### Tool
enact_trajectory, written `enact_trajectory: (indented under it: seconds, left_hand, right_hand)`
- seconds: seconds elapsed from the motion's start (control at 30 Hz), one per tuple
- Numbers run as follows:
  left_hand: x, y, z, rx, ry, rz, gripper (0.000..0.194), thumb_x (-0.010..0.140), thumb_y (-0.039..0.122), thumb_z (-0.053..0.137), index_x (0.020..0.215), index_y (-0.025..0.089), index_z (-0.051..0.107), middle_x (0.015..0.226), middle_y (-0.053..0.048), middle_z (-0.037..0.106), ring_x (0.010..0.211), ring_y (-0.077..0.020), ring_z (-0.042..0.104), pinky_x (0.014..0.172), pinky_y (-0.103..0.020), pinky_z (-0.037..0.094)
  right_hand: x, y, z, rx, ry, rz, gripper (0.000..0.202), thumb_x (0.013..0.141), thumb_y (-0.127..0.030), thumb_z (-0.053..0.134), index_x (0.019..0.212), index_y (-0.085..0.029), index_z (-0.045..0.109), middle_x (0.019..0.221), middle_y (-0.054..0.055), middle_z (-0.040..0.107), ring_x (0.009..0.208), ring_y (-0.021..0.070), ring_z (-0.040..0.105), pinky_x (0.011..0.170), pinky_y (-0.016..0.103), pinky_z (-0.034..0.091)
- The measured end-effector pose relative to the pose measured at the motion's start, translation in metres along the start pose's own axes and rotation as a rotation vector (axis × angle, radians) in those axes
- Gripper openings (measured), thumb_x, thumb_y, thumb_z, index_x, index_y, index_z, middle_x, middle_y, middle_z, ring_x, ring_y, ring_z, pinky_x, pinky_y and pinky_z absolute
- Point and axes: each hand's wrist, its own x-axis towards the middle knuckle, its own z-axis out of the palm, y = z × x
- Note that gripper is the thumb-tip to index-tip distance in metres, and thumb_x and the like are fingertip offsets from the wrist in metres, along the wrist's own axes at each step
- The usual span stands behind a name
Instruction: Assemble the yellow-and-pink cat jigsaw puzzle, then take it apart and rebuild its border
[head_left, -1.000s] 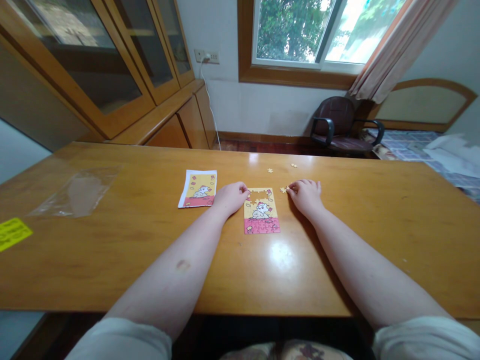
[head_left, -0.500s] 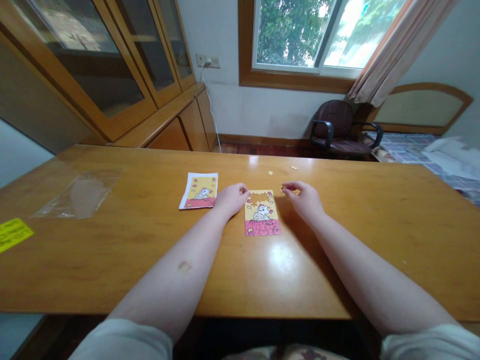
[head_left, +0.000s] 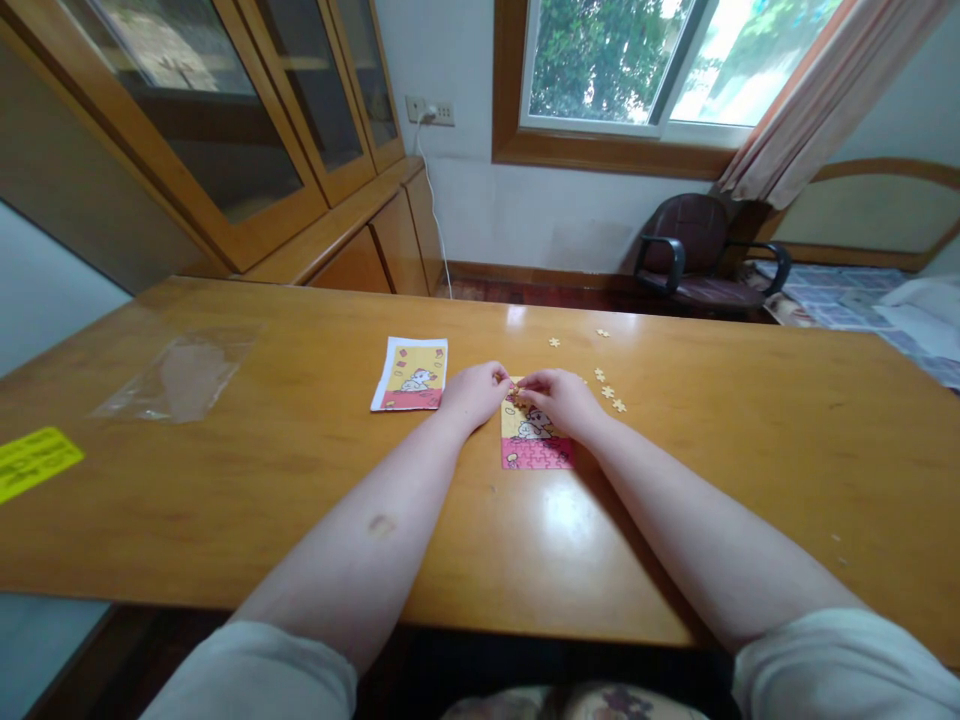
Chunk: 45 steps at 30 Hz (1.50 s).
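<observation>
A jigsaw puzzle [head_left: 534, 455] lies flat on the table, yellow above and pink below, with a white cartoon animal in the middle. At its upper left edge is my left hand [head_left: 474, 394], fingers curled and closed; whatever they hold is hidden. My right hand [head_left: 561, 398] reaches over the puzzle's upper part, its fingertips pinched on a small puzzle piece that is mostly covered. This hand hides much of the puzzle's top right. Several loose yellowish puzzle pieces [head_left: 608, 392] lie to the right, and another piece [head_left: 554, 342] sits farther back.
Left of the puzzle lies a printed reference picture [head_left: 414, 378] of the same design. Farther left are a clear plastic bag [head_left: 187, 375] and a yellow label [head_left: 37, 464]. Beyond the wooden table [head_left: 300, 480] stand a glass-fronted cabinet [head_left: 330, 190] and an armchair [head_left: 690, 250].
My right hand has moved left from the loose pieces to the puzzle's top, uncovering several pieces. My left hand stays by the puzzle's left edge. The view has shifted slightly.
</observation>
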Motion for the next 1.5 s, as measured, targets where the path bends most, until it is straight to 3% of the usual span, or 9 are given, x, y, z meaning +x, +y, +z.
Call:
enact_trajectory:
  seconds: [0.33,0.67,1.07,1.5]
  left_hand:
    - [-0.0025,0.0025,-0.0030,-0.001,-0.011,-0.001,0.024,0.084,0.039,0.049,0.092,0.025,0.067,0.096,-0.003,0.071,0.087,-0.0215,0.063,0.073,-0.029,0.046]
    - [-0.0017,0.0024,-0.0023,0.012,-0.015,-0.012,0.026,0.085,0.040,0.049,0.094,0.025,0.068,0.096,-0.004,0.071,0.085,-0.0213,0.063,0.073,-0.029,0.046]
    - [-0.0002,0.0008,-0.0005,0.010,-0.005,-0.002,0.023,0.083,0.039,0.050,0.091,0.025,0.068,0.094,-0.003,0.072,0.084,-0.0214,0.063,0.070,-0.029,0.045]
    - [-0.0002,0.0006,-0.0013,0.004,-0.017,-0.003,0.023,0.082,0.040,0.052,0.091,0.026,0.068,0.093,-0.002,0.071,0.082,-0.0204,0.063,0.071,-0.029,0.046]
  right_hand:
    - [-0.0010,0.0029,-0.0017,0.037,-0.070,0.044,0.016,0.079,-0.029,0.066,0.092,-0.024,0.074,0.079,0.000,0.075,0.075,0.0158,0.068,0.074,0.026,0.049]
    - [-0.0007,-0.0015,-0.0002,-0.161,0.002,-0.051,0.014,0.079,-0.032,0.069,0.090,-0.026,0.076,0.082,0.003,0.073,0.084,0.0204,0.058,0.077,0.031,0.041]
    - [0.0015,0.0052,0.0036,-0.216,-0.012,-0.115,0.013,0.080,-0.032,0.067,0.087,-0.026,0.075,0.079,0.001,0.071,0.075,0.0173,0.053,0.076,0.031,0.035]
    - [-0.0029,-0.0011,-0.0046,-0.372,-0.060,-0.163,0.020,0.084,-0.037,0.061,0.096,-0.027,0.074,0.099,0.006,0.068,0.094,0.0223,0.054,0.083,0.036,0.035]
